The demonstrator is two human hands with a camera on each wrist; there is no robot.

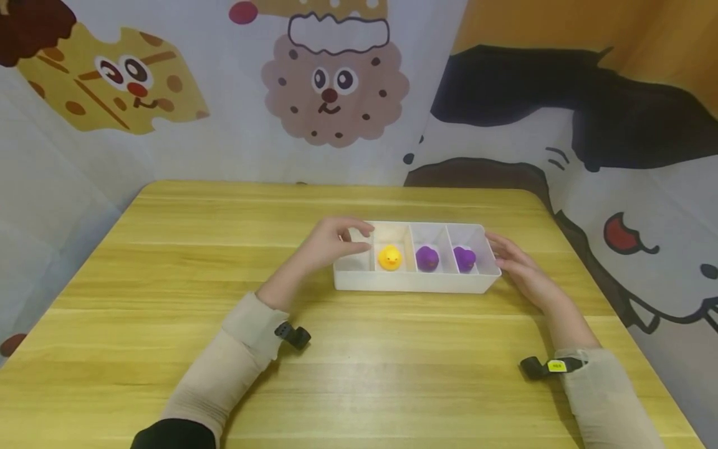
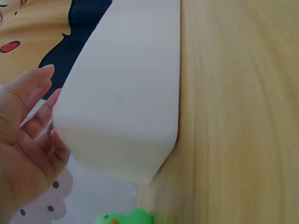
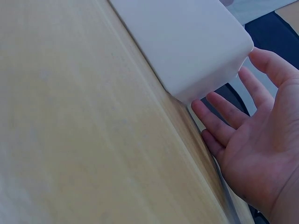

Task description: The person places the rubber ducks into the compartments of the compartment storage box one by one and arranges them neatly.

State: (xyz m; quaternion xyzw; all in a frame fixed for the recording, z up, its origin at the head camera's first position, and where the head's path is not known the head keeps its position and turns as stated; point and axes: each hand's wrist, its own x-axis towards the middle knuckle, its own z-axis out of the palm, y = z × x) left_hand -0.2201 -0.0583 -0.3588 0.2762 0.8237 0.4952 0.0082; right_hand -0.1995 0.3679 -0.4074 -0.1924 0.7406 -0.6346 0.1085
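Observation:
A long white box (image 1: 409, 282) with thin dividers stands on the table. One compartment holds a yellow rubber duck (image 1: 389, 257); the two to its right each hold a purple toy (image 1: 427, 259), whose details are too small to tell. My left hand (image 1: 325, 243) is at the box's left end, thumb and fingers apart over the leftmost compartment. At the opposite end, my right hand (image 1: 524, 274) has its fingers spread; its fingertips touch or nearly touch the end wall in the right wrist view. Part of a green toy (image 2: 124, 218) shows low in the left wrist view.
The wooden table (image 1: 364, 374) reaches back to a cloth printed with cartoon figures (image 1: 336, 87). A small black camera (image 1: 293, 335) is strapped to the left wrist, another camera (image 1: 535, 368) to the right.

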